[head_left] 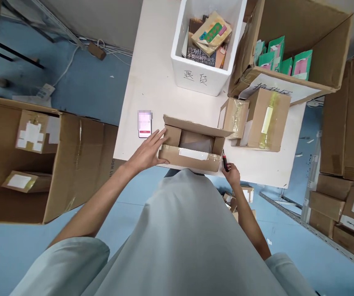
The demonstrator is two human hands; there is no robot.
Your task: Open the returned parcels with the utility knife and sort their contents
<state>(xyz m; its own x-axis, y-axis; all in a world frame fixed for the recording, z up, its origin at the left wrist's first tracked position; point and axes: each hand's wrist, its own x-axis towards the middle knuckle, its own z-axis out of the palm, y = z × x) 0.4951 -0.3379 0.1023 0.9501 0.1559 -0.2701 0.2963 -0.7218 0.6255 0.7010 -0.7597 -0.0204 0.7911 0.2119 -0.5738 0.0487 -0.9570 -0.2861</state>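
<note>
On the table's near edge sits an open cardboard box point(172, 156), its long flap raised at the back and a white label on its taped front panel. Inside, a greyish, see-through sheet partly shows; what lies under it I cannot make out. My left hand point(148, 151) grips the box's left end, thumb at the front corner and fingers at the back. A red-and-black utility knife point(225, 161) is in my right hand point(232, 174), just beside the box's right end, its tip pointing away from me. A lit phone point(145, 124) lies beyond my left fingers.
A white foam bin point(203, 78) of books stands at the back, beside a large carton point(334, 78) with green-and-pink packs. Two taped parcels point(255, 123) sit at right. A big open carton point(81, 164) with parcels stands left; stacked boxes point(327, 205) fill the right.
</note>
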